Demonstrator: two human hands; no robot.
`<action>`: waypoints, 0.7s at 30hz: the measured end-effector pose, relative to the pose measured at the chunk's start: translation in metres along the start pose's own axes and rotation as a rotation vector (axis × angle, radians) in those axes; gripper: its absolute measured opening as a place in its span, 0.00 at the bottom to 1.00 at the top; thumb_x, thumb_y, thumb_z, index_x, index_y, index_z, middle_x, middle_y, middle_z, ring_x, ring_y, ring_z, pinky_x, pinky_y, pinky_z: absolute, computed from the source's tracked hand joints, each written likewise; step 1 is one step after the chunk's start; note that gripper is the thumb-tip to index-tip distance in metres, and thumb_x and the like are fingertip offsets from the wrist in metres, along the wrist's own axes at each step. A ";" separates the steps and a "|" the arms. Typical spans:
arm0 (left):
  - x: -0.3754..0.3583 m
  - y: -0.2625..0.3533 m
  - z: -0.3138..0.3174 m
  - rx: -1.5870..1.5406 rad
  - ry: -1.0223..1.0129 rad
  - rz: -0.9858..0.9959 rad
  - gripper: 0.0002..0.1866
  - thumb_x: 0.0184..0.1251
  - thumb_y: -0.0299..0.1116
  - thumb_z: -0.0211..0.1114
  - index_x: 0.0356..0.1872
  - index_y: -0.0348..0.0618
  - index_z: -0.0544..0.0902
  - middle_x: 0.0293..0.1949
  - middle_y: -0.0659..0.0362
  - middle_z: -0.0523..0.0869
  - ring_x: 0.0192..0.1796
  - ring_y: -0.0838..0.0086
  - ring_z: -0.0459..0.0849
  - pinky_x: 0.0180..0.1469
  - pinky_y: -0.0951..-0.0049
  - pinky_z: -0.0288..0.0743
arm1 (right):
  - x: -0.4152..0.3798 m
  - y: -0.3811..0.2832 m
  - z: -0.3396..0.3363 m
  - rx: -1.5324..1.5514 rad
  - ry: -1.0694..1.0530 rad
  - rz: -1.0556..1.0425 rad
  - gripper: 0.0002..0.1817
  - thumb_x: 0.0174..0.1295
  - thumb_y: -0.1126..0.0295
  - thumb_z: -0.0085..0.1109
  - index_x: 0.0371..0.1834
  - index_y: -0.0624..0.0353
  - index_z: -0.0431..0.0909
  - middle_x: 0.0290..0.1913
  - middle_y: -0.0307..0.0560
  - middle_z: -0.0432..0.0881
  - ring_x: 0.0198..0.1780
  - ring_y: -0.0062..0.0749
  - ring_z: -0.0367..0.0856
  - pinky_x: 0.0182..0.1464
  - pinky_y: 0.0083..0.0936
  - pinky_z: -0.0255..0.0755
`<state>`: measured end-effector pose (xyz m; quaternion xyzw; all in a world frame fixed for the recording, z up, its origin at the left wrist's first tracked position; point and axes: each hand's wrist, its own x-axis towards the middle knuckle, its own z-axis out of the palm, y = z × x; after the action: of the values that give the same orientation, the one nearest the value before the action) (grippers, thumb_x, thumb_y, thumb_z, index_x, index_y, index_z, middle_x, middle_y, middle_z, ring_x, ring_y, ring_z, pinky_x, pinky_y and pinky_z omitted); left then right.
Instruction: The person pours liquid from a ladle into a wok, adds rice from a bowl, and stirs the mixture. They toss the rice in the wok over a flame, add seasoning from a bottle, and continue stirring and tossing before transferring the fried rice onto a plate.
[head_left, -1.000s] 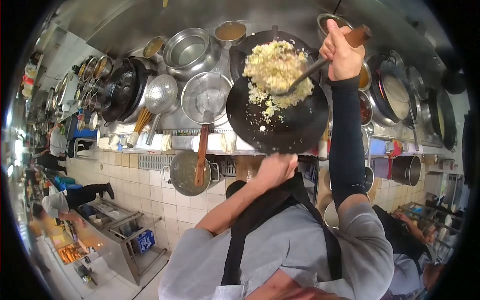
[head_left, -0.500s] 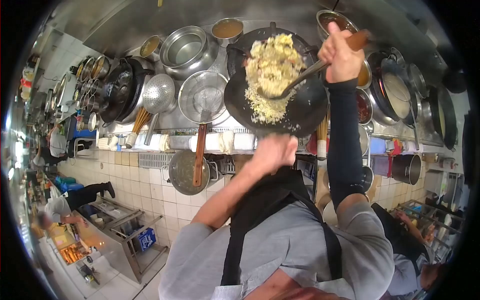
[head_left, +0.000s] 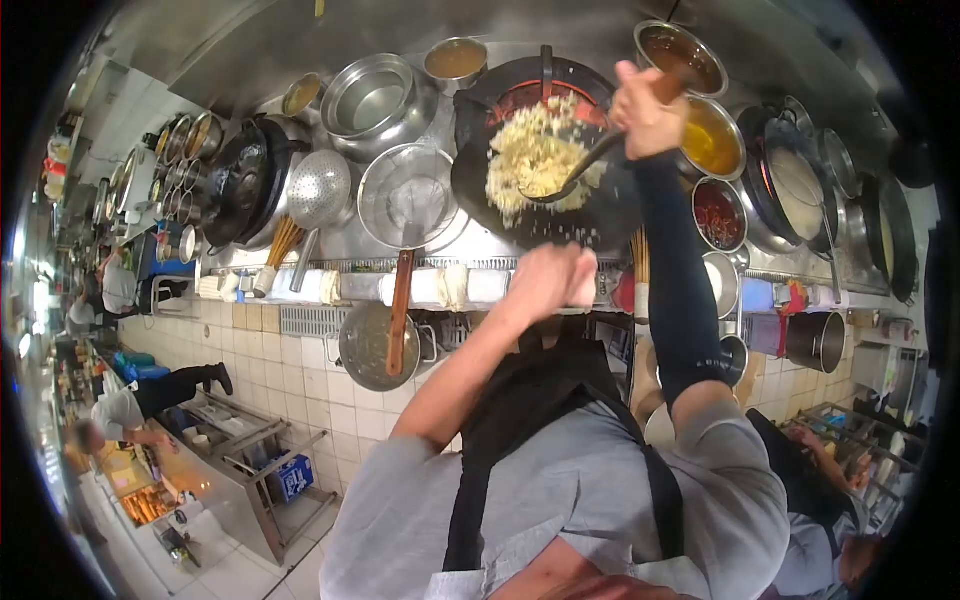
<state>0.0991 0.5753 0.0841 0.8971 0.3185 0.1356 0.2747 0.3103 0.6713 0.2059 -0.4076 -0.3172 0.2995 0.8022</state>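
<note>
My right hand (head_left: 650, 112) is closed around the wooden handle of a ladle (head_left: 598, 152), whose bowl lies among the fried rice. Fried rice with yellow egg (head_left: 535, 155) is in the dark wok (head_left: 615, 205), with some grains in the air over its near side. At the wok's near edge my left hand (head_left: 548, 283) is closed in a fist, gripping the wok; the part it holds is hidden beneath the fingers. Behind the wok, the burner (head_left: 515, 97) glows red.
A wire strainer (head_left: 405, 190) and a perforated skimmer (head_left: 320, 188) lie to the left. Pots and bowls of liquid stand around, including a yellow one (head_left: 712, 140) and a red sauce bowl (head_left: 720, 213). A co-worker (head_left: 150, 400) is at far left, another person (head_left: 800, 480) at lower right.
The wok has moved toward me and tilted, uncovering the red burner. The rice has dropped and spread lower. My right hand and ladle have shifted left; my left hand moved slightly toward me.
</note>
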 end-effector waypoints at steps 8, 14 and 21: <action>-0.088 -0.020 0.095 -0.084 -0.118 0.030 0.17 0.77 0.45 0.61 0.54 0.45 0.84 0.36 0.47 0.88 0.36 0.46 0.88 0.39 0.46 0.83 | 0.015 -0.053 -0.002 0.070 -0.059 -0.109 0.20 0.71 0.70 0.69 0.23 0.53 0.68 0.17 0.33 0.65 0.16 0.18 0.60 0.21 0.22 0.55; 0.020 -0.015 0.016 -0.004 0.091 0.043 0.18 0.76 0.48 0.62 0.39 0.41 0.81 0.31 0.45 0.86 0.34 0.46 0.88 0.36 0.44 0.81 | 0.010 0.001 0.000 -0.037 0.057 0.126 0.19 0.69 0.70 0.72 0.26 0.50 0.67 0.17 0.31 0.65 0.15 0.18 0.62 0.18 0.22 0.55; -0.082 -0.023 0.071 -0.172 -0.147 0.015 0.19 0.79 0.49 0.61 0.41 0.40 0.81 0.30 0.42 0.86 0.38 0.43 0.87 0.43 0.44 0.80 | 0.029 -0.041 -0.010 0.080 0.014 -0.096 0.21 0.71 0.69 0.70 0.24 0.52 0.67 0.17 0.32 0.64 0.15 0.19 0.59 0.20 0.21 0.53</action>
<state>0.0545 0.5084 0.0071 0.8801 0.2777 0.0984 0.3723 0.3444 0.6678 0.2436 -0.3617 -0.3188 0.2701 0.8335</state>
